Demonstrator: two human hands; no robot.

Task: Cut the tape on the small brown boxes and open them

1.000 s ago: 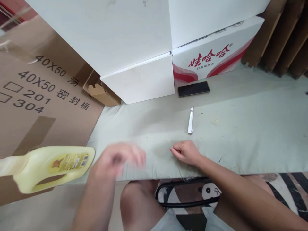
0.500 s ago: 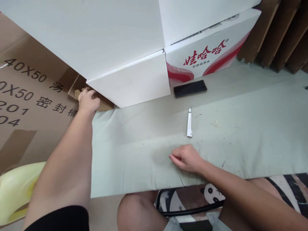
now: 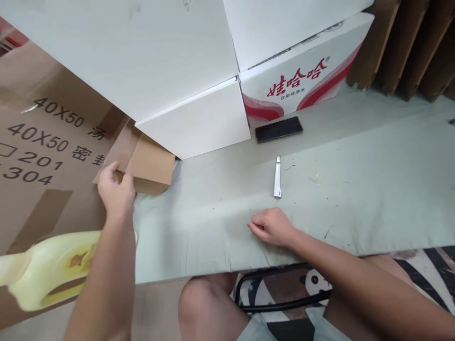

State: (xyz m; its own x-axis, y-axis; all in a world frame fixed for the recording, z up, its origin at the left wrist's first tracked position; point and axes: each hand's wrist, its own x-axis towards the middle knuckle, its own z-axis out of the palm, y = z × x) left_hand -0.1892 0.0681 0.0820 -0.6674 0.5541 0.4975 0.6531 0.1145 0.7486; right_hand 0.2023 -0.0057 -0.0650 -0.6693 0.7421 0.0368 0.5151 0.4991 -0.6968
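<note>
Big brown carton (image 3: 39,156), printed 40X50, stands on the person's left, acting as a side wall, I'd say. White boxes (image 3: 142,57) piled at the back, likely to save room. Wahaha water carton (image 3: 291,90) under the right-hand pile, print facing out. Pale-yellow handled bottle (image 3: 50,265) beside the left forearm, partly hidden by it. Small cardboard box (image 3: 152,163) at the bench's left rear, between brown carton and white boxes; left hand (image 3: 117,189) on its near edge, thumb and forefinger pinching, other fingers hidden. Edge hold probably because the white boxes crowd the far end. Right hand (image 3: 272,226) rests near the front, fingers curled together, nothing visible inside; seems just parked. Phone (image 3: 279,129) flat at the water carton's foot, likely out of the arms' way. Slim white cutter-like tool (image 3: 277,177) between phone and right hand.

Bench (image 3: 199,208) wears pale green cloth, creased at the front. Brown cardboard pieces (image 3: 401,52) far right, panda print (image 3: 314,283) below, clear crinkled scrap (image 3: 315,178), dark specks.
</note>
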